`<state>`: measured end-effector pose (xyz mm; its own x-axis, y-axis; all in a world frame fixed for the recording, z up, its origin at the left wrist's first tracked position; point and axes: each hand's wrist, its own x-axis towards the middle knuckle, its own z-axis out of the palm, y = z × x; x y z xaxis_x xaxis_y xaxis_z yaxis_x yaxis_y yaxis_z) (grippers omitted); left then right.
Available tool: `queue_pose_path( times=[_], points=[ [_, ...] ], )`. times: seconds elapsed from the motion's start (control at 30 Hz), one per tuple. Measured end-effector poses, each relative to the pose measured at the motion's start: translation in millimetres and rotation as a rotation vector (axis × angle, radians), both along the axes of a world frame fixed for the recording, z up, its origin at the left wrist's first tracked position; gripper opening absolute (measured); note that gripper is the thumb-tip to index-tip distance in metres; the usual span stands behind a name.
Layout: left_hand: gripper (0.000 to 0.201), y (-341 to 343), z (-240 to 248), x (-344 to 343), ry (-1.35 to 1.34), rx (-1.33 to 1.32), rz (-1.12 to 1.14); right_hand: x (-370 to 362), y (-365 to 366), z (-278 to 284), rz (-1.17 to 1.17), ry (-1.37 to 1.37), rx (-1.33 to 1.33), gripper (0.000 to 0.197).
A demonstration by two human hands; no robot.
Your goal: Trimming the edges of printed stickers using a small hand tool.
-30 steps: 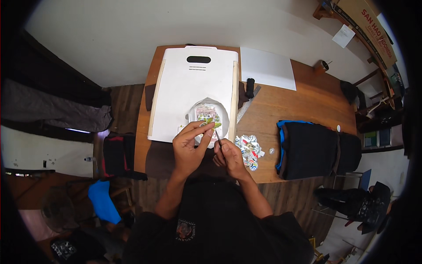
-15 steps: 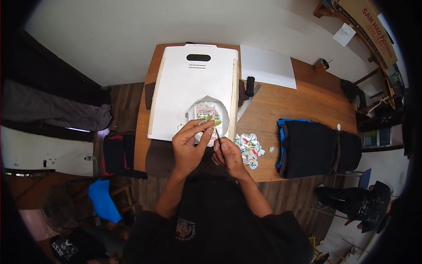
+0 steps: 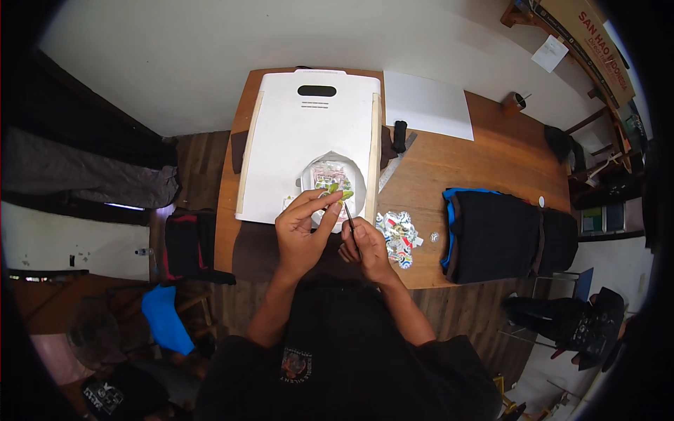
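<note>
Over the lower part of a white board (image 3: 302, 130), my two hands are close together. Pinched between the thumb and fingers of my left hand (image 3: 302, 231) is a small green and yellow cut-out (image 3: 347, 195). In my right hand (image 3: 368, 252) is a thin dark pointed tool (image 3: 351, 221), its tip touching or just below the cut-out; whether it is a knife or tweezers I cannot tell. Behind my fingers, a round opening in the board shows printed pieces (image 3: 333, 172) in pink and green, partly hidden by my left hand.
A pile of colourful printed cut-outs (image 3: 399, 242) lies right of my right hand. Further right are folded dark clothes (image 3: 495, 235). A metal ruler (image 3: 399, 161), a black roll (image 3: 400, 137) and a white sheet (image 3: 428, 105) lie beyond the board. Another person (image 3: 583, 323) is at the far right.
My hands, the cut-out and the tool keep nearly the same place. The people at the lower left and far right have shifted slightly.
</note>
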<state>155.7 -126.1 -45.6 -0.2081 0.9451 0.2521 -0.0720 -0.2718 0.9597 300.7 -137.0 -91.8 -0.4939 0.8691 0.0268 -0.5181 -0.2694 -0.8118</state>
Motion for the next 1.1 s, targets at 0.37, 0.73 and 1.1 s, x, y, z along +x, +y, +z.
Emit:
queue_pose_path(
  times=[0.37, 0.73, 1.1],
  points=[
    [0.025, 0.3, -0.8, 1.5, -0.023, -0.006, 0.017, -1.4, 0.5, 4.0, -0.023, -0.001, 0.029, 0.033],
    [0.024, 0.7, 0.0, 1.1, -0.048, 0.053, -0.01, -1.4, -1.3, -4.2, -0.035, 0.093, 0.039, 0.034],
    [0.026, -1.4, 0.4, 0.4, -0.089, -0.018, 0.023, -2.6, -0.6, -2.6, -0.016, 0.025, 0.017, 0.033]
  ],
)
